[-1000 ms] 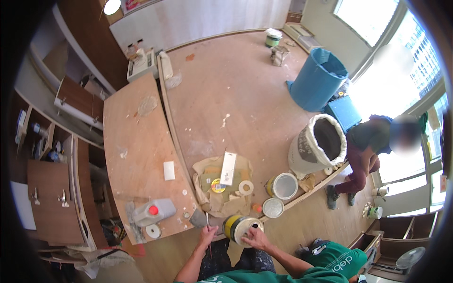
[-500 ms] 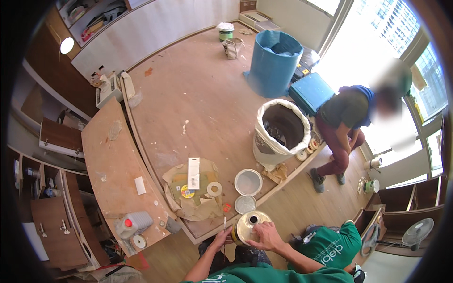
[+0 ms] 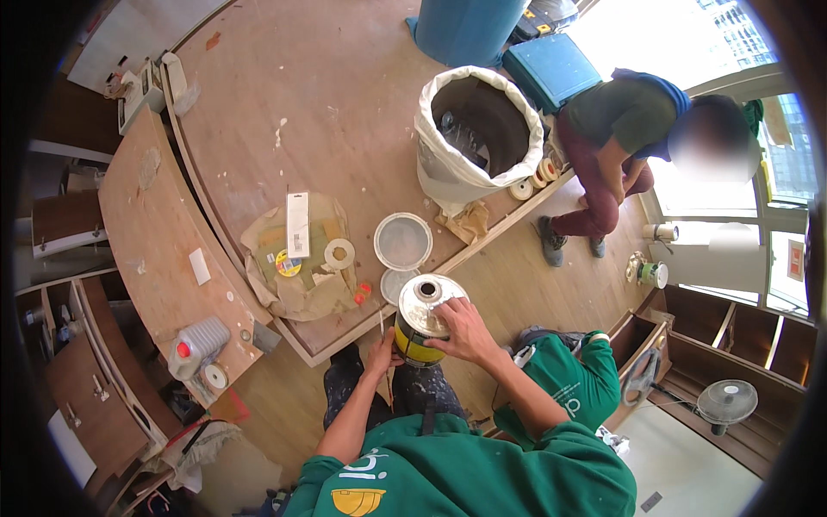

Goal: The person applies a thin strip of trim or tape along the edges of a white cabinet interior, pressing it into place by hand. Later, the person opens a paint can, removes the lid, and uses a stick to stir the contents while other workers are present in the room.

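A round metal can (image 3: 422,297) with a silver top, an open spout hole and a yellow-and-dark side is held before my body. My right hand (image 3: 465,332) wraps round its right side, fingers over the rim. My left hand (image 3: 380,354) is closed beside the can's left side, round a thin stick-like tool (image 3: 382,320) that stands nearly upright. Whether the left fingers also press on the can is hard to make out. Just beyond the can, a round tub (image 3: 403,241) and a pale round lid (image 3: 399,285) lie at the platform's edge.
Brown paper (image 3: 301,302) holds a tape roll (image 3: 339,253) and a white package (image 3: 297,225). A white-lined bin (image 3: 431,164) stands beyond. One person (image 3: 620,146) sits at right; another in green (image 3: 560,379) is close on my right. A plastic jug (image 3: 198,346) stands left.
My view has tilted down, so the scene sits higher and more of my body shows. The can's side now shows more. Both hands keep their hold.
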